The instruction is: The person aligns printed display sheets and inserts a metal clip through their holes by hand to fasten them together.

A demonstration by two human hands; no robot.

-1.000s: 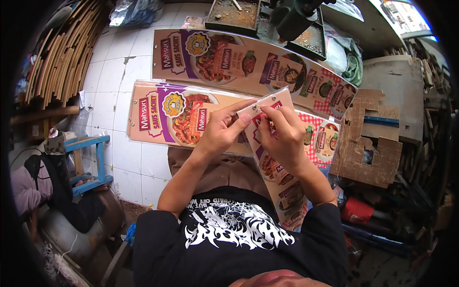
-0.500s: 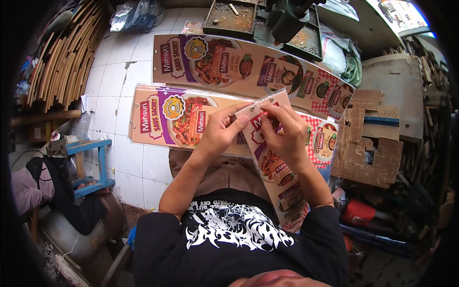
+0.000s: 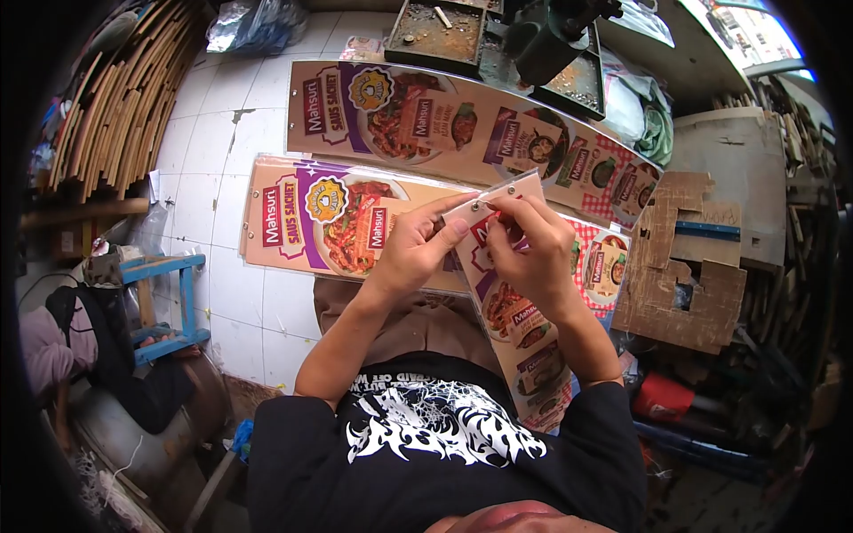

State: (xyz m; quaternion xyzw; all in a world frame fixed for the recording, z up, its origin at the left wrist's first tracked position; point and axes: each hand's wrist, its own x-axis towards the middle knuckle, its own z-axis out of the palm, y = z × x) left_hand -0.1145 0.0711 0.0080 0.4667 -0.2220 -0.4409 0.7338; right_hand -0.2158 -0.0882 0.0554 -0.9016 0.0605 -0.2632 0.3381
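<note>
A long printed sign strip (image 3: pixel 515 311), glossy and with food pictures, slants across my lap toward my chest. My left hand (image 3: pixel 418 249) is closed on its upper left edge, thumb on top. At the upper end, my right hand (image 3: pixel 536 242) has its fingers bent in a pinch against the strip's face, close to small metal eyelets in the corners. What lies between those fingertips, if anything, is hidden. Under the hands lies a pile of similar strips (image 3: pixel 289 244), with eyelets at its left end. Another pile of strips (image 3: pixel 306 142) sits beyond it.
A dark green press-like machine (image 3: pixel 546 49) stands at the back beside metal trays (image 3: pixel 435 40) holding small bits. Cut cardboard (image 3: pixel 644 284) lies at the right. To the left are a blue frame (image 3: pixel 188 298) and stacked brown slats (image 3: pixel 120 107). White tiles (image 3: pixel 240 302) cover the surface.
The view has shifted slightly. Both hands stay at the strip's upper end, with the right fingers moved only a little.
</note>
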